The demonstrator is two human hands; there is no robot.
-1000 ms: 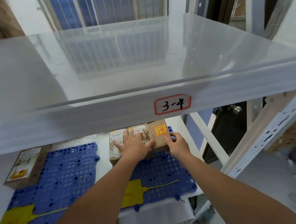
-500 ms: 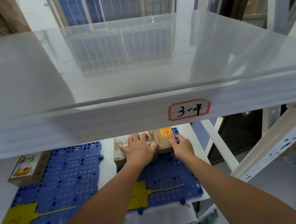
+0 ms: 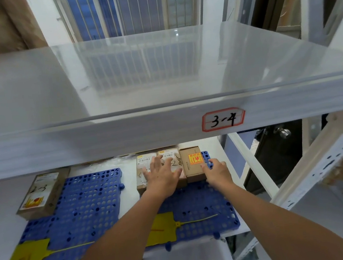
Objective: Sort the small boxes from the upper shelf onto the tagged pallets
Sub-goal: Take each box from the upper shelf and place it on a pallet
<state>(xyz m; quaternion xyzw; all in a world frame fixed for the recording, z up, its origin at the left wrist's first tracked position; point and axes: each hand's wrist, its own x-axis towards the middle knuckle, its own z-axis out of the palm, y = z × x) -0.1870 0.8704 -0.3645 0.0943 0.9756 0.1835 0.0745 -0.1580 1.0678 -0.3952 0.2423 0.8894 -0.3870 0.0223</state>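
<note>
left hand (image 3: 163, 174): lying flat, fingers spread, on top of the middle boxes (image 3: 171, 166); pressing, not gripping
right hand (image 3: 217, 171): fingers loose, touching near right corner of the sticker box (image 3: 192, 165); not clamping it
hands: staying apart, box row between them
boxes: sitting in a row at the far edge of the right pallet (image 3: 206, 206), at 12 o'clock from both hands
long axis: each box running 12-to-6
nearer hand: right one for the sticker box
left pallet (image 3: 85, 202): lying at 9 o'clock, lone box (image 3: 42, 191) on its far left edge
upper shelf (image 3: 140, 80): showing no boxes
</note>
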